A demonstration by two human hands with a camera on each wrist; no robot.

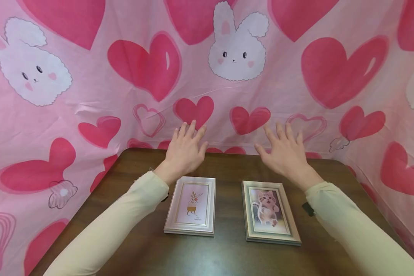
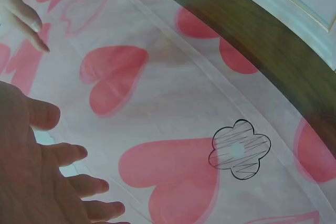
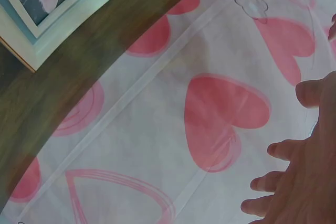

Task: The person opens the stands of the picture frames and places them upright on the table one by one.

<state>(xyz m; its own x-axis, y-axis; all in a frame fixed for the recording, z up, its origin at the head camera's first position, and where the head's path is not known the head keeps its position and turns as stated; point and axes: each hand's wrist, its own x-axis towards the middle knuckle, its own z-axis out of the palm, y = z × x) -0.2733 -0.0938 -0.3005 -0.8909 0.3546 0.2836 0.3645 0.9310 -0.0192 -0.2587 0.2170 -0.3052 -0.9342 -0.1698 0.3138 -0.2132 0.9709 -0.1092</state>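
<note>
Both hands are raised over the far part of the table, fingers spread and nothing held. The left hand (image 1: 184, 151) is above and beyond a silver-white picture frame (image 1: 211, 207) with a potted-plant print in it. Beyond a second, champagne-coloured picture frame (image 1: 291, 218) showing a kitten is the right hand (image 1: 285, 155). Both frames lie flat, picture side up, side by side with a gap between them. In the left wrist view the left hand (image 2: 31, 166) has its fingers apart; the right wrist view shows the right hand (image 3: 302, 166) likewise.
The dark brown wooden table (image 1: 227, 253) ends at a pink cloth backdrop (image 1: 193, 84) printed with hearts and white rabbits. The cloth hangs behind the table and along its left and right sides.
</note>
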